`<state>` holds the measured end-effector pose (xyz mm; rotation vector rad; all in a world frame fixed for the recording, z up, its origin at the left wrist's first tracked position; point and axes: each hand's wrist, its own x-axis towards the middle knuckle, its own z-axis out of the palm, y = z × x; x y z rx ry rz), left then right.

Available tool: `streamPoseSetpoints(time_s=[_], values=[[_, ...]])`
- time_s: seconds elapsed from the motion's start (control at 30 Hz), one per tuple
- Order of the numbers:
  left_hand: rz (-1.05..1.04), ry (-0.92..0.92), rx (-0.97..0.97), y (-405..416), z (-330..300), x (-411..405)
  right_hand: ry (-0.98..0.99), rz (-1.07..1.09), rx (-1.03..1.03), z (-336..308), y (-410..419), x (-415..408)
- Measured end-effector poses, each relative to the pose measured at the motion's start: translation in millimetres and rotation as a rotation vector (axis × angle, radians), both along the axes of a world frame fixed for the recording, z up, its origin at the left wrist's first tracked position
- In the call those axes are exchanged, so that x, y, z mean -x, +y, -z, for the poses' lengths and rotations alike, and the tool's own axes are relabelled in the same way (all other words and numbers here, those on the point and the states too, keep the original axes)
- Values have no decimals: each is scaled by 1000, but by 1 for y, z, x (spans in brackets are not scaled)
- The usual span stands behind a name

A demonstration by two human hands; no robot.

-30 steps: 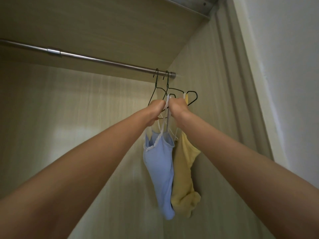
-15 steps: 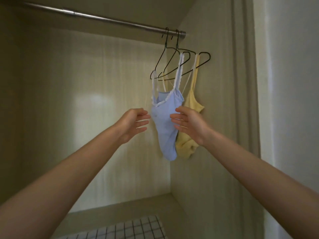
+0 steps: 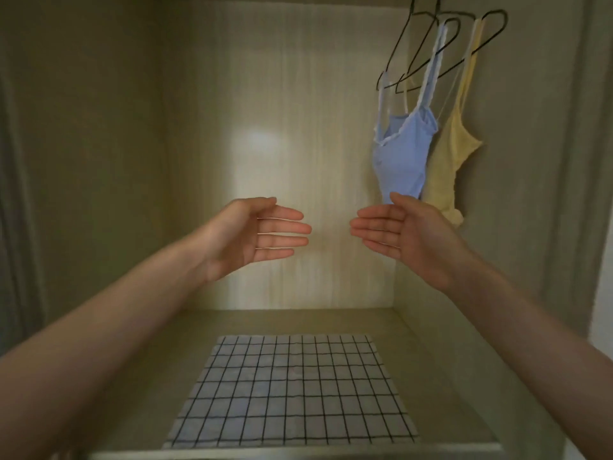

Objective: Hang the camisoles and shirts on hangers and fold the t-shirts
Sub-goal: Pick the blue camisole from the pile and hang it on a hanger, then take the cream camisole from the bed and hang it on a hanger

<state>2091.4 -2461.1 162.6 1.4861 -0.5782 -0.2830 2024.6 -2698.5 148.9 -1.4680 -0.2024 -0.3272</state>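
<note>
Two bare hands reach into a closet (image 3: 99, 161), and both are empty. Going from left to right, first comes the left hand (image 3: 255, 232). Its fingers are straight and spread a little, and its palm faces the other hand. It holds nothing. Next is the right hand (image 3: 403, 229). Its fingers are straight too, its palm faces left, and it holds nothing. The two hands are near each other with a gap between their fingertips. Below them, on the closet floor, lies one flat folded cloth (image 3: 292, 390), white with thin black lines that make squares. Neither hand touches it. Up on the right side hang two little tops with thin straps. One is the blue top (image 3: 403, 154), with white trim along its edge. It hangs in front, and its bottom end is hidden behind the thumb of the right hand, so I cannot tell if they touch. The other is the yellow top (image 3: 447, 161), just behind the blue one and closer to the right wall. Two thin black hangers (image 3: 431, 48) hold them up, one top on each. The hooks go out of the picture at the top.
</note>
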Motion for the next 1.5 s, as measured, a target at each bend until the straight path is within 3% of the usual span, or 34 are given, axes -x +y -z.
streamPoseSetpoints(time_s=[0.37, 0.77, 1.13, 1.5], values=[[-432, 138, 50, 206, 52, 64, 174, -394, -1, 47, 174, -40], [-804, 244, 101, 399, 120, 223, 340, -760, 8, 118, 391, 26], [-1036, 371, 147, 490, 174, 358, 487, -1012, 100, 181, 531, 94], [-1264, 424, 261, 577, 207, 391, 553, -1301, 162, 201, 684, 96]])
